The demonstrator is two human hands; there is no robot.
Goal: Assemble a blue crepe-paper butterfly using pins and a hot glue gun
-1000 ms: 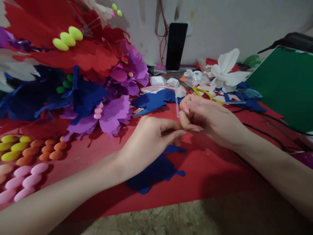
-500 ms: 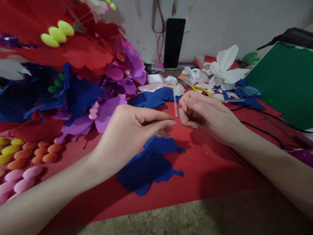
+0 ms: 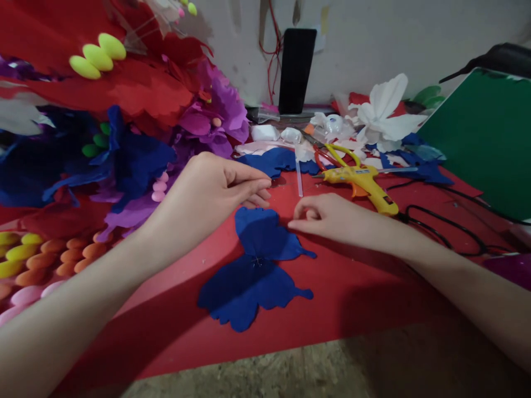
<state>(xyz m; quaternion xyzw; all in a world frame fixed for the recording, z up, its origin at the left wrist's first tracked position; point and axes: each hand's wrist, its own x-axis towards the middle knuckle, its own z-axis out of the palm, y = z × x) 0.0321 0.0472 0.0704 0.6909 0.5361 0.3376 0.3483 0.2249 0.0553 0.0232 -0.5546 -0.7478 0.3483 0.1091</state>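
Observation:
A blue butterfly-shaped cutout (image 3: 249, 287) lies on the red surface, with a small dark cluster of thin strands at its middle. My left hand (image 3: 226, 185) hovers just beyond its upper wing, thumb and forefinger pressed together. Whatever sits in that pinch, if anything, is too small to see. To the right of the upper wing is my right hand (image 3: 321, 215), its fingers curled in close to the thumb; no object can be made out in them. Behind the right hand rests a yellow glue gun (image 3: 357, 179), its nozzle pointing left.
Large paper flowers (image 3: 145, 105) crowd the left side, above rows of coloured oval pieces (image 3: 39, 260). Scissors (image 3: 338, 155), a clear glue stick (image 3: 299, 177) and scraps lie at the back. A black phone (image 3: 297, 72) leans on the wall; a black cable (image 3: 431, 221) runs at right.
My left hand has moved left and away from me, uncovering the butterfly's upper wing. My right hand has come down towards me, revealing the glue gun behind it.

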